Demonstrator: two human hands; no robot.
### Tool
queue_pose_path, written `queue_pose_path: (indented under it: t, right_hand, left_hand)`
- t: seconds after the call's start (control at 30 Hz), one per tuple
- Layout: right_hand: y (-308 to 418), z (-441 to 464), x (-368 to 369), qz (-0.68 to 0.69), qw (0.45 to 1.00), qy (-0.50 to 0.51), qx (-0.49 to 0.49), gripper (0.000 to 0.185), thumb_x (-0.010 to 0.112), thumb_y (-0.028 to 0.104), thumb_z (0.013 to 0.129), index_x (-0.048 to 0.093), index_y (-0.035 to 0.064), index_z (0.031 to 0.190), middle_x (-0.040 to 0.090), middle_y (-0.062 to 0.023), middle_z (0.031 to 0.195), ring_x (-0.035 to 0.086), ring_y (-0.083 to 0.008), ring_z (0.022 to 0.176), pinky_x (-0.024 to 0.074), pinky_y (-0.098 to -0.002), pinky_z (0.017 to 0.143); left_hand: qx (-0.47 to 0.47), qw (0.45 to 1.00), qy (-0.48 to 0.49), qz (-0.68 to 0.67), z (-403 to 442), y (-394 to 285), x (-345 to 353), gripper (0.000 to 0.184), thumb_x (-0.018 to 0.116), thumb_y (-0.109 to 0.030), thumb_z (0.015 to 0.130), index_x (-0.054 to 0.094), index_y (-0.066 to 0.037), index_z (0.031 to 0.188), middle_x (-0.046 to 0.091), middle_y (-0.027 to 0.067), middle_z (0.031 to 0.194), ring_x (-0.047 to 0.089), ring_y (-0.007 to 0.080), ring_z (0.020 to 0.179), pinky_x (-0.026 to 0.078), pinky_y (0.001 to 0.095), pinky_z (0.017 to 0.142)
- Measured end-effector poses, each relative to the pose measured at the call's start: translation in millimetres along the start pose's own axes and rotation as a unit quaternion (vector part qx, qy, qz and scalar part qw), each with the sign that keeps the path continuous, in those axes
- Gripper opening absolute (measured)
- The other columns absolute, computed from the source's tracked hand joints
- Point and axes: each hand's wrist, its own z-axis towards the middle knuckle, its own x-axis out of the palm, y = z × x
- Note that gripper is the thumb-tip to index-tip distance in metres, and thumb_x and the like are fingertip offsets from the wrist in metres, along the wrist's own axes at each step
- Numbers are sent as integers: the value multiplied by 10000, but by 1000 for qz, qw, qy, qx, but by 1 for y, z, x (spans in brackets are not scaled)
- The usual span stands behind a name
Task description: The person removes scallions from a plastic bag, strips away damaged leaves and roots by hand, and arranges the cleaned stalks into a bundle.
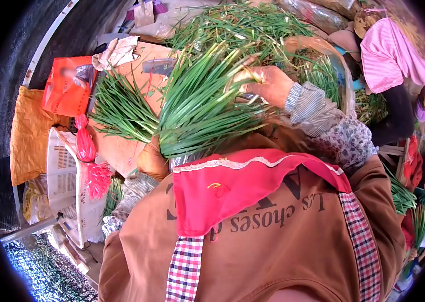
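A big bunch of long green chives (197, 108) fans out in front of my chest. My left hand (152, 160) is closed round its lower left end, partly hidden by the leaves. At the bunch's upper right side, my right hand (268, 86) has its fingers pinched on some stalks; the fingertips are partly covered. A second bunch of chives (122, 108) lies on the pinkish board (117, 151), just left of the held one. Behind the leaves, a grey metal blade-like piece (159, 66) rests on the board.
Loose chives and trimmings (237, 25) are heaped at the back. A clear plastic bag (346, 75) of greens stands right. Red plastic strings (87, 156) hang at a white carton (64, 176) on the left. Another person's dark sleeve (398, 116) shows at the right.
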Motion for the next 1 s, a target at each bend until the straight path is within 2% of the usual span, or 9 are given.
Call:
queue_pose_path:
  t: [0.2, 0.4, 0.57, 0.6, 0.67, 0.73, 0.87, 0.93, 1.0]
  right_hand:
    - [16, -3, -8, 185, 981, -22, 55, 303, 608, 159, 792, 539, -22, 1025, 587, -47, 791, 478, -66, 599, 406, -223, 509]
    - [14, -4, -134, 44, 916, -396, -42, 355, 582, 334, 787, 589, 72, 1027, 643, -91, 843, 526, -151, 534, 460, -312, 490]
    - [8, 53, -237, -375, 766, -522, -23, 194, 530, 186, 808, 609, 30, 889, 643, -105, 789, 620, -241, 717, 502, -350, 617]
    - [-17, 77, -231, -752, 568, -333, -15, 179, 501, 171, 832, 622, 49, 881, 641, -91, 768, 605, -220, 661, 472, -329, 566]
    - [25, 61, -137, -466, 846, -201, 164, 523, 628, 424, 718, 564, 69, 1096, 603, -132, 1050, 610, -238, 889, 480, -337, 782]
    - [-2, 54, -85, -477, 842, -250, 27, 714, 606, 563, 692, 516, 34, 1163, 630, -173, 820, 607, -267, 780, 476, -360, 755]
    - [72, 25, -11, -329, 924, 47, 187, 569, 559, 571, 726, 659, 27, 857, 619, -192, 803, 589, -294, 777, 445, -364, 753]
    - [39, 29, 18, -215, 974, 47, 60, 442, 483, 487, 789, 649, 82, 847, 623, -148, 845, 589, -304, 811, 456, -385, 723]
    - [17, 37, 34, -125, 992, -20, 27, 257, 560, 328, 753, 652, 108, 849, 629, -134, 861, 590, -278, 816, 456, -346, 753]
  left_hand:
    - [14, 1000, 1, -22, 4, 12, 7, 334, 544, -102, 807, 531, -128, 1140, 620, 56, 1028, 578, 175, 903, 455, 301, 737]
    - [48, 993, -46, -93, 2, 36, 23, 318, 556, -109, 803, 552, -132, 1120, 639, 50, 976, 600, 174, 842, 468, 290, 693]
    - [53, 986, -117, -110, 2, 50, 41, 335, 570, -122, 789, 558, -156, 1122, 653, 51, 912, 622, 206, 791, 479, 300, 658]
    - [47, 988, -111, -96, 2, 48, 40, 343, 569, -124, 788, 553, -159, 1129, 652, 54, 914, 622, 213, 795, 479, 306, 660]
    - [30, 992, -103, -68, 3, 45, 37, 359, 567, -128, 786, 542, -163, 1142, 650, 59, 919, 622, 227, 803, 479, 318, 663]
    - [18, 996, -50, -75, 11, 76, 44, 389, 578, -189, 773, 520, -166, 1157, 643, 96, 902, 615, 271, 788, 475, 346, 646]
    - [-88, 996, -17, -10, 8, 95, 57, 432, 599, -263, 738, 508, -157, 1147, 630, 132, 830, 603, 309, 689, 461, 393, 570]
    - [-31, 978, -31, 205, 6, 2, 8, 449, 610, -267, 723, 508, -149, 1143, 628, 129, 793, 598, 311, 637, 451, 410, 532]
    - [126, 987, -80, 53, 13, 39, 21, 470, 628, -272, 699, 510, -133, 1133, 623, 132, 792, 586, 320, 614, 438, 422, 512]
